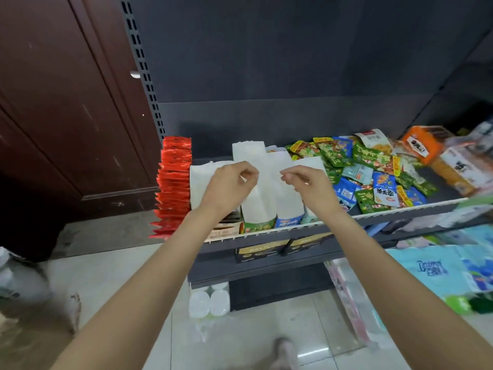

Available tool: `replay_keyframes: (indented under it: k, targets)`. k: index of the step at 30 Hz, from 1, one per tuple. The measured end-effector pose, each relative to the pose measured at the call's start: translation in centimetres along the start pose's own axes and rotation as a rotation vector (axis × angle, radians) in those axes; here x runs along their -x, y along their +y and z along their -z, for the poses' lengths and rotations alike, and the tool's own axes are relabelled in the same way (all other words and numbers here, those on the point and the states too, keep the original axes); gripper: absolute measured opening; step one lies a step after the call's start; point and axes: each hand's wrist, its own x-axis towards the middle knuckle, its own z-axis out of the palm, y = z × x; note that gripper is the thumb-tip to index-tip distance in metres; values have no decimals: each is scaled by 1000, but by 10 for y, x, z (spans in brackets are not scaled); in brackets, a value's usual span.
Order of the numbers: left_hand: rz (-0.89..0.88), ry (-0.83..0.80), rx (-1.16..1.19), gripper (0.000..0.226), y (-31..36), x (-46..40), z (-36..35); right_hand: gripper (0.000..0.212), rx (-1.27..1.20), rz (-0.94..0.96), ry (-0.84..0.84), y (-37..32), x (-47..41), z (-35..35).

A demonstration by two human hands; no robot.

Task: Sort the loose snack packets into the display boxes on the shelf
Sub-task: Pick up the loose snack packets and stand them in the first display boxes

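Several display boxes with tall white back flaps stand at the front left of the dark shelf [333, 222]: one with a green front [257, 209], one with a blue front [289, 206], and a white one [198, 182] furthest left. My left hand [229, 186] and my right hand [309, 188] hover in front of the flaps with fingers curled; neither visibly holds a packet. A heap of loose green, blue and white snack packets [373, 172] lies on the shelf to the right of the boxes.
A row of red packets [173, 182] stands at the shelf's left end. Orange and white boxes [437, 156] sit at the far right. Below are black boxes [282, 249], white rolls [209, 300] and blue packs [440, 271]. A brown door is to the left.
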Motion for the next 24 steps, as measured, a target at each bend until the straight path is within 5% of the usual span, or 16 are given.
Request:
replay_keyframes:
  k: [4, 9, 14, 18, 24]
  targets:
    - [25, 25, 207, 15, 51, -41, -62, 19, 32, -104, 178, 38, -14, 60]
    - [29, -80, 163, 17, 103, -105, -166, 24, 93, -271, 132, 111, -49, 147]
    - [116, -193, -132, 33, 132, -189, -279, 31, 154, -391, 79, 201, -112, 235]
    - [180, -287, -479, 77, 136, -238, -339, 44, 297, -446, 15, 262, -159, 282]
    - [326, -357, -609, 96, 115, -257, -373, 37, 336, -458, -71, 304, -212, 299]
